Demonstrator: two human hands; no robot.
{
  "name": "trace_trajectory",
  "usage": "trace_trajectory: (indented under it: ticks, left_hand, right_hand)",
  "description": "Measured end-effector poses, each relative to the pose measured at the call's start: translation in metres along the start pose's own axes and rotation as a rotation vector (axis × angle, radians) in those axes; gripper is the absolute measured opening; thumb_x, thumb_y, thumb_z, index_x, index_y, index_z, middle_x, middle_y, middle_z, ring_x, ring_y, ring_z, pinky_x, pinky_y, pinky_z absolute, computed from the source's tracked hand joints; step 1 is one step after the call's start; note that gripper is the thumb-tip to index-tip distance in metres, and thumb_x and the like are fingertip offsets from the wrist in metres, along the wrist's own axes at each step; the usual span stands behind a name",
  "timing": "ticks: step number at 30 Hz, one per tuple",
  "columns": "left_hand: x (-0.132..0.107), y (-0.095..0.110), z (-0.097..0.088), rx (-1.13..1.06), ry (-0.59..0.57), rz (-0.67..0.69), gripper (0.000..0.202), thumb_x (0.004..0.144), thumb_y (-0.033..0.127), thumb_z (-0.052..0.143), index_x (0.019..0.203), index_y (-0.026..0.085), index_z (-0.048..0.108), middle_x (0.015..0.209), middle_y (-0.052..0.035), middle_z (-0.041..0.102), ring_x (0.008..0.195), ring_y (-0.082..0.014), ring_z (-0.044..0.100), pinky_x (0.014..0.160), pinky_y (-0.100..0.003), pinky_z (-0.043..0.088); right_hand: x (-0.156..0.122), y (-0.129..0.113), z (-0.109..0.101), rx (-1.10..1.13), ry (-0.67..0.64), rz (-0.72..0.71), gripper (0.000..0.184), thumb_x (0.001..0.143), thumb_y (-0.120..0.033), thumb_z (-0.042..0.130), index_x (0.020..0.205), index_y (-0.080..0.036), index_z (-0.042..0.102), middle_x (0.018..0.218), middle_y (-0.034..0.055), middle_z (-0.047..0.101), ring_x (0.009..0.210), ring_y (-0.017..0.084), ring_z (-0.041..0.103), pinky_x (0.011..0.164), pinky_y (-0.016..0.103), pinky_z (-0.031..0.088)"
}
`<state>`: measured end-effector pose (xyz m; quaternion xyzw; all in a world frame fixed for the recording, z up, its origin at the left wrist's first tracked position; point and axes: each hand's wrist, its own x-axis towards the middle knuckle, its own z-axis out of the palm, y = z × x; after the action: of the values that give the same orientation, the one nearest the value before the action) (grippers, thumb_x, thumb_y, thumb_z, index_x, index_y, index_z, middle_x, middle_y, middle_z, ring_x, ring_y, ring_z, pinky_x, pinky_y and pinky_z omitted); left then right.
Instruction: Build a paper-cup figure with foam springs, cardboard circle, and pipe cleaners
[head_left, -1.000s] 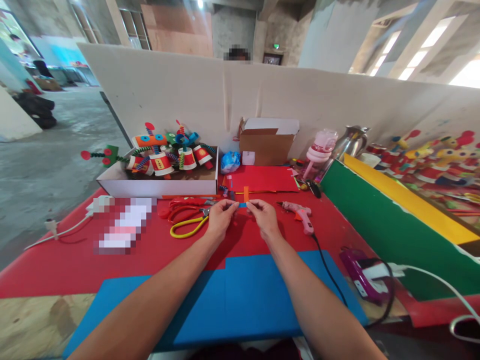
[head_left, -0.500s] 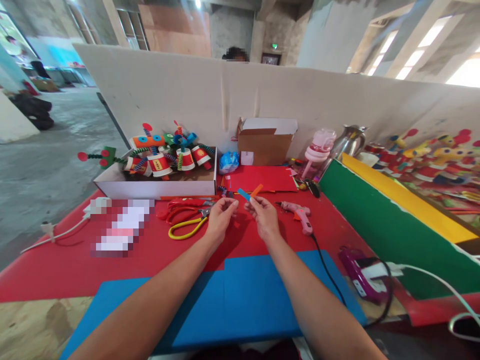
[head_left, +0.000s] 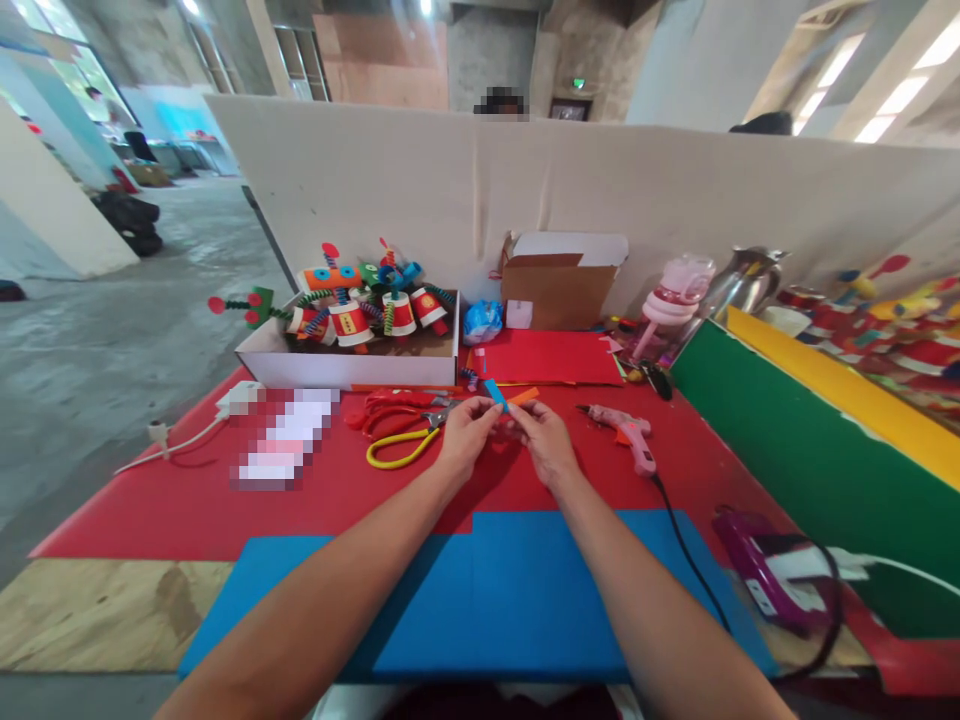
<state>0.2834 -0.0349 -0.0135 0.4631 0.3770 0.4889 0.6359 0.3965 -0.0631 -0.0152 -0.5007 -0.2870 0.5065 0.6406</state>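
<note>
Just above the red table covering, both hands meet around two short paper strips that cross at one end. The blue strip (head_left: 493,391) points up and left, pinched by my left hand (head_left: 471,428). Leaning right is the orange strip (head_left: 525,396), held between the fingertips of my right hand (head_left: 546,432). Where the strips meet is partly covered by the fingers. A pink glue gun (head_left: 628,434) lies right of my right hand. Yellow-handled pliers (head_left: 401,448) and red-handled scissors (head_left: 382,408) lie left of my left hand.
A white box (head_left: 337,370) of paper-cup figures stands at the back left. Red sheets (head_left: 555,358), a cardboard box (head_left: 559,295) and a pink bottle (head_left: 671,305) are at the back. A green panel (head_left: 810,440) borders the right; blue boards (head_left: 525,600) lie in front.
My left hand has come in to the strips and now pinches the blue one. The orange strip has tipped lower to the right. The whole view has shifted left.
</note>
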Motion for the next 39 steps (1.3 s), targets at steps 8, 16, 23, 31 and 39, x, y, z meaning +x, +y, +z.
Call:
trace_trajectory:
  ticks: [8,16,23,31,39]
  left_hand:
    - [0.0046,-0.0016,0.0018,0.027,0.007,-0.007,0.028,0.062,0.037,0.076,0.065,0.015,0.061,0.055,0.0024,0.058,0.049,-0.0075,0.049,0.05,-0.02,0.038]
    - [0.0033,-0.0014,0.0045,-0.013,-0.019,-0.007,0.029,0.062,0.038,0.076,0.072,0.015,0.062,0.062,0.001,0.061,0.054,-0.0083,0.052,0.053,-0.021,0.041]
    - [0.005,-0.0028,0.0022,-0.016,-0.022,-0.002,0.028,0.062,0.038,0.075,0.069,0.015,0.06,0.06,0.0021,0.059,0.053,-0.0081,0.05,0.052,-0.021,0.041]
    - [0.0062,-0.0044,0.003,-0.027,0.007,-0.006,0.024,0.061,0.032,0.075,0.069,0.013,0.063,0.06,0.0014,0.061,0.052,-0.0075,0.051,0.051,-0.02,0.041]
    - [0.0076,-0.0041,0.0002,-0.026,-0.012,-0.013,0.019,0.061,0.027,0.076,0.067,0.013,0.063,0.058,0.0013,0.062,0.051,-0.0067,0.051,0.052,-0.02,0.041]
  right_hand:
    - [0.0038,0.0033,-0.0031,-0.049,-0.027,-0.073,0.034,0.052,-0.042,0.083,0.07,-0.019,0.066,0.061,-0.0026,0.065,0.059,0.013,0.056,0.064,0.028,0.045]
    - [0.0081,0.0089,-0.0055,-0.038,0.016,-0.118,0.032,0.052,-0.04,0.084,0.07,-0.02,0.066,0.067,-0.0007,0.068,0.063,0.015,0.059,0.068,0.03,0.046]
    - [0.005,0.0056,-0.0029,-0.02,-0.007,-0.092,0.033,0.051,-0.039,0.084,0.076,-0.021,0.069,0.069,-0.0003,0.068,0.065,0.016,0.06,0.07,0.032,0.049]
    - [0.003,0.0043,-0.0002,-0.015,0.04,-0.176,0.031,0.05,-0.037,0.085,0.068,-0.022,0.065,0.066,-0.0021,0.065,0.064,0.015,0.059,0.068,0.031,0.05]
    - [0.0038,0.0035,-0.0008,0.01,-0.01,-0.111,0.027,0.05,-0.035,0.084,0.066,-0.022,0.067,0.065,-0.0027,0.068,0.063,0.014,0.061,0.07,0.03,0.052]
